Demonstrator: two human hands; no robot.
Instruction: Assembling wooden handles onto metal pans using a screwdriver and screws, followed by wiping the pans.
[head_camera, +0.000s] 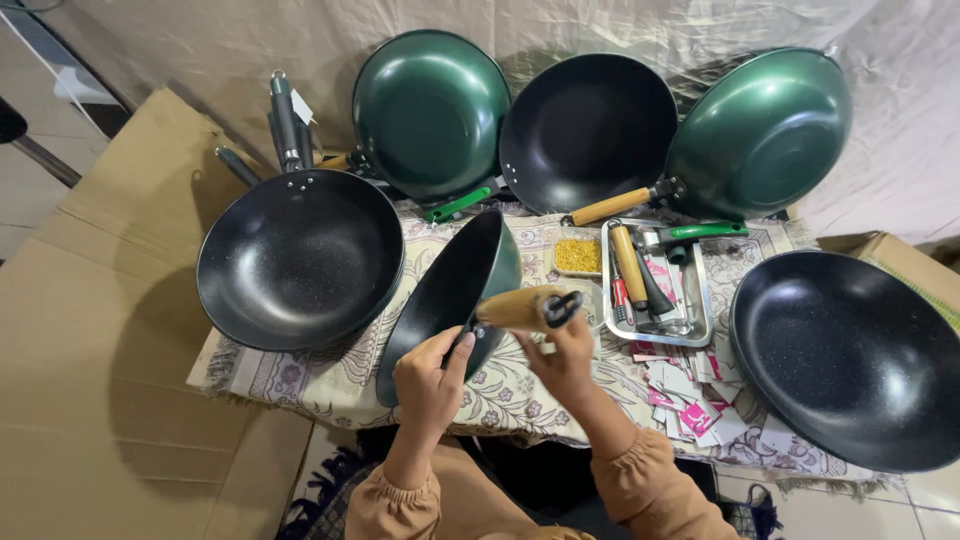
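A green wok with a black inside (455, 285) is tilted on its edge over a patterned cloth (300, 375). My left hand (430, 380) grips it at the rim, where the handle joins. My right hand (562, 355) holds the wooden handle (520, 308) from below; the handle has a black end loop and points to the right.
Several more pans surround it: a black pan (300, 258) at left, two green woks (430, 110) (760, 135) and a black one (588, 130) leaning at the back, a black wok (850, 360) at right. A metal tray (700, 310) holds handles and tools. Paper tags (690, 400) lie beside it. Cardboard (90, 350) covers the left.
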